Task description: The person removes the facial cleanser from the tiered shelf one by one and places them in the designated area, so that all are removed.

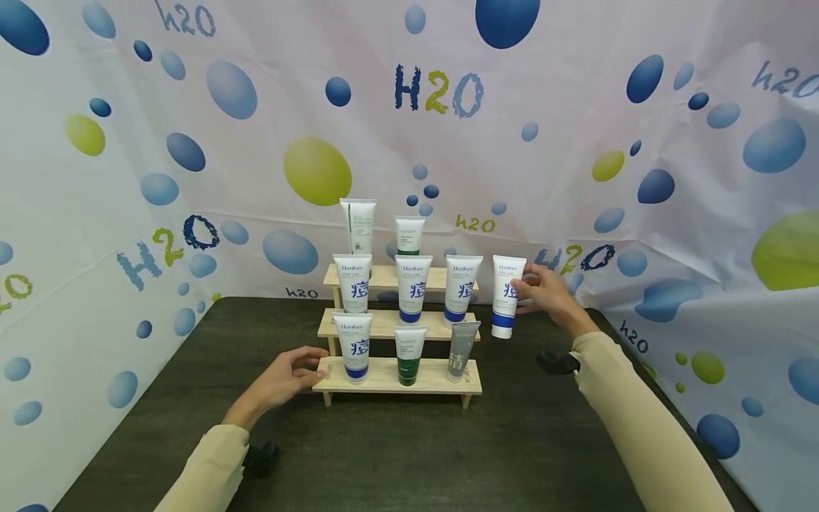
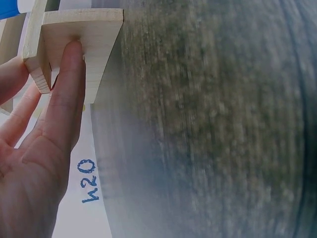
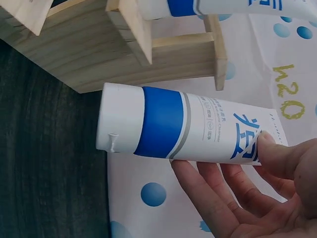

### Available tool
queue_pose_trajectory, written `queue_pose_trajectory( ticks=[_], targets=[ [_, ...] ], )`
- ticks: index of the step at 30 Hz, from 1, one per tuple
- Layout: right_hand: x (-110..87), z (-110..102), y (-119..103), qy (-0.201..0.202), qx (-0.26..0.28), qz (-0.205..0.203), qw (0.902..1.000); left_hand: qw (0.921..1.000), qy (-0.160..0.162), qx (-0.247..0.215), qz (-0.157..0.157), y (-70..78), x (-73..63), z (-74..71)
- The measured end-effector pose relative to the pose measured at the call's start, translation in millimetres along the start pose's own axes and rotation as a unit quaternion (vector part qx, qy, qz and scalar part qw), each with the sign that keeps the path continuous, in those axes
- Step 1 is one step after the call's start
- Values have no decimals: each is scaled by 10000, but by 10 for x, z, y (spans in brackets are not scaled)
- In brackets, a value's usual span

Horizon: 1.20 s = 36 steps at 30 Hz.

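My right hand (image 1: 549, 293) holds a white facial cleanser tube (image 1: 505, 299) with a blue band, cap down, just right of the stand. In the right wrist view, the thumb lies on the tube's label (image 3: 242, 136) and the fingers are behind it. My left hand (image 1: 288, 377) grips the left end of the tiered wooden stand's (image 1: 380, 384) lowest shelf. In the left wrist view, its thumb is at the board's edge and a finger (image 2: 69, 94) reaches against the underside. The lowest shelf bears a blue-banded tube (image 1: 354, 348), a green-and-white tube (image 1: 410, 355) and a grey tube (image 1: 462, 348).
Three blue-banded tubes, one of them in the middle (image 1: 413, 288), stand on the middle shelf. The top shelf carries a tall white tube (image 1: 360, 224) and a smaller green-and-white tube (image 1: 409, 235). Around the dark table (image 1: 397, 462) hangs a patterned curtain (image 1: 397, 43).
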State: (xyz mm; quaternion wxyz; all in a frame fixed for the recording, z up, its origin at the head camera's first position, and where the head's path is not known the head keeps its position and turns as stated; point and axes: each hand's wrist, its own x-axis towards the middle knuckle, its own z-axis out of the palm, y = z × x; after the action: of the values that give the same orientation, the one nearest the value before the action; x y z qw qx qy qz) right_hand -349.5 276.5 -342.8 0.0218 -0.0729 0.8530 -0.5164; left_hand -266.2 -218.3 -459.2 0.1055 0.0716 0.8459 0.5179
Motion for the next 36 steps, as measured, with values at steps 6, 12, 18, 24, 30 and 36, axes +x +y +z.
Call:
queue_pose_trajectory(
  ticks=[6,12,18,24,30,36],
  targets=[
    [5,53,127,-184,-53,116,9997,10000,-17,30,3,-20,-13,15],
    [9,81,232,-262,-24,240,9994,10000,-34,-42,31,-32,-13,23],
    [-13,113,380,-297,-22,405,9987,10000,-32,-62,9,-42,-21,37],
    [-22,147,513,-402,68,448,9982,10000,-49,-52,-3,-54,-13,34],
    [-19,161,592,-645,134,495,9966,10000,-65,-27,-2,-55,-4,22],
    [-13,206,663,-665,96,646,9956,10000,-34,-45,30,-26,-3,12]
  ],
)
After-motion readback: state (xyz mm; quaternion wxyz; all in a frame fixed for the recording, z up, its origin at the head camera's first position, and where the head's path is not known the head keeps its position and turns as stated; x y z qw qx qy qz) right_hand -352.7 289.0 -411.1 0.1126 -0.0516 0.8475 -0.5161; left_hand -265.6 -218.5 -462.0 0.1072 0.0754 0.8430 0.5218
